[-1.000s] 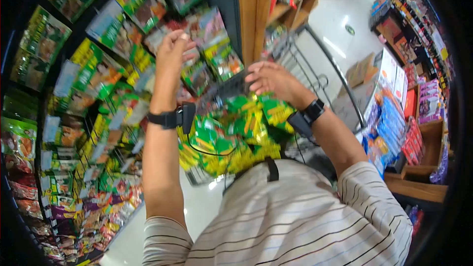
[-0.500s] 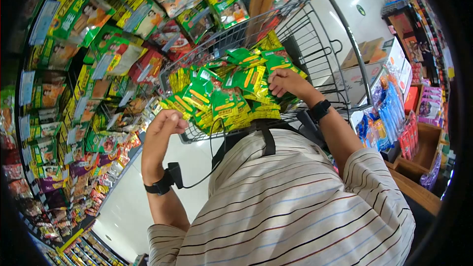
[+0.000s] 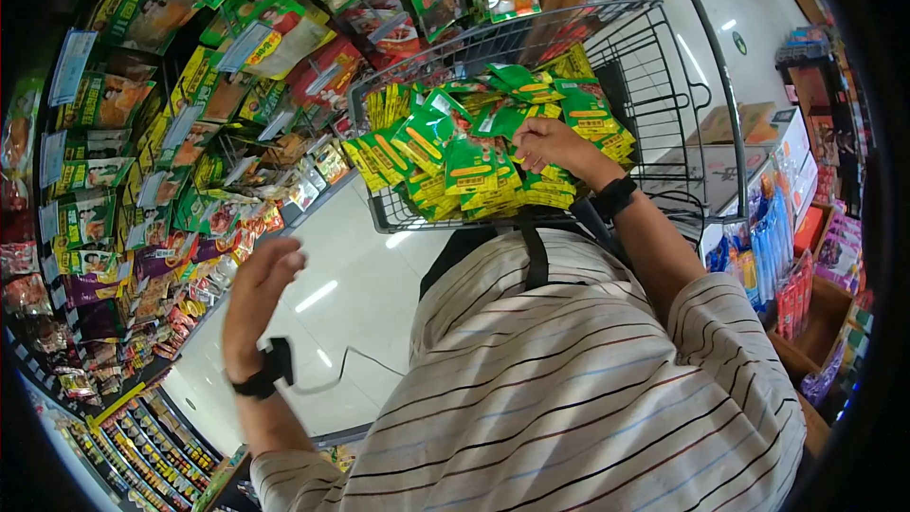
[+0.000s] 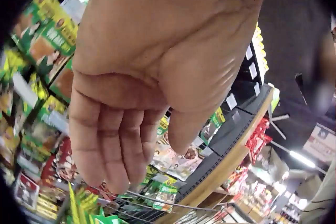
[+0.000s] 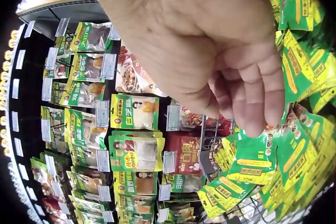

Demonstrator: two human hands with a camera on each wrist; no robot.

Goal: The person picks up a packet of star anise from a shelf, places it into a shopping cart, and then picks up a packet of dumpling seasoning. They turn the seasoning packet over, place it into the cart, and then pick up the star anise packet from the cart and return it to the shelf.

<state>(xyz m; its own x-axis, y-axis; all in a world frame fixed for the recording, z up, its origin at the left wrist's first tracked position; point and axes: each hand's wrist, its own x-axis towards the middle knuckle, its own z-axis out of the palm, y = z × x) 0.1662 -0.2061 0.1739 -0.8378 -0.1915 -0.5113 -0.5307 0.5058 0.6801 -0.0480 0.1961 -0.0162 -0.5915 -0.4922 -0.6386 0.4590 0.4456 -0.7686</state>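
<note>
Green and yellow packets (image 3: 471, 156) fill the near part of a wire shopping cart (image 3: 678, 85). The right hand (image 3: 559, 150) is over the heap with its fingers loosely bent, holding nothing; whether the fingertips touch the packets I cannot tell. In the right wrist view those fingers (image 5: 254, 98) hang beside the green packets (image 5: 252, 153). Off the cart's left side, the left hand (image 3: 256, 294) is raised above the floor. Its palm and relaxed fingers (image 4: 107, 150) show in the left wrist view, with nothing in them.
Shelves of hanging food packets (image 3: 194, 85) run along the left, close to the cart. White floor (image 3: 332, 294) lies between shelves and body. Cardboard boxes (image 3: 749, 147) and blue packs (image 3: 768, 237) stand to the right. A thin cable hangs from the left wrist.
The left hand has come down from the shelf packets, moving left and toward the body. The right hand has moved over the heap. The cart shows more fully in view.
</note>
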